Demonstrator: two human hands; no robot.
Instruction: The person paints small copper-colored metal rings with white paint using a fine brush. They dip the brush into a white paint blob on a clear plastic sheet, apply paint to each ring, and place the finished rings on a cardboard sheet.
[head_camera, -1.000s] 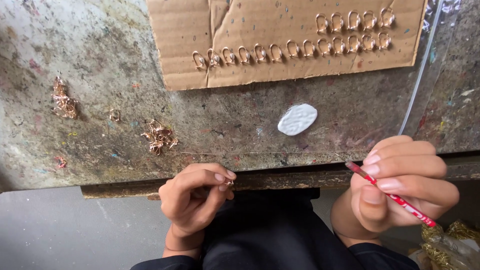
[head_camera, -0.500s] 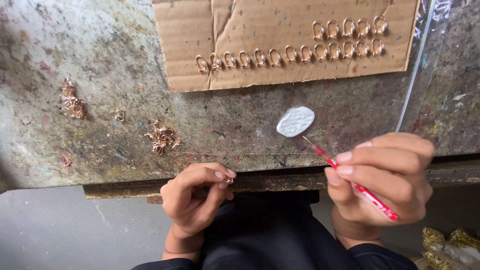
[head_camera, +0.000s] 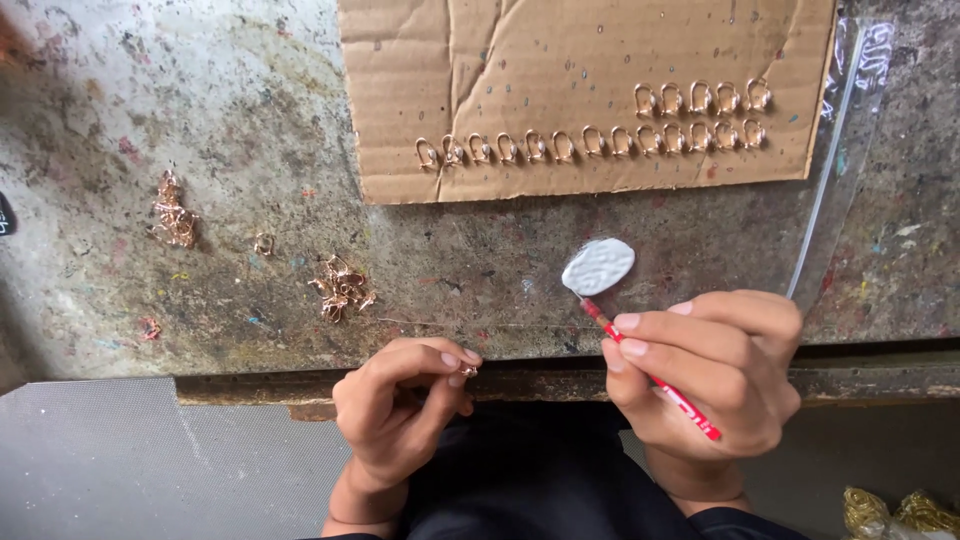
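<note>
1. The left hand (head_camera: 400, 410) sits at about 7 o'clock, at the tabletop's (head_camera: 250, 150) near edge. Its fingers are closed in a pinch on a small copper-coloured ring (head_camera: 468, 370).
2. The right hand (head_camera: 705, 375), at about 5 o'clock, has its fingers wrapped tight round a thin red stick (head_camera: 650, 375). The stick's tip touches the white putty blob (head_camera: 598, 266) near the centre.
3. Rows of like rings (head_camera: 590, 135) stand on the cardboard sheet (head_camera: 590, 60) at 12 o'clock. A loose heap of rings (head_camera: 342, 287) lies at 9 o'clock.
4. Risk: the pinched ring is tiny and held over the edge, so a slack grip could drop it to the floor.
5. Risk: pressing the stick too hard could drag the blob or pick up too much putty.
</note>
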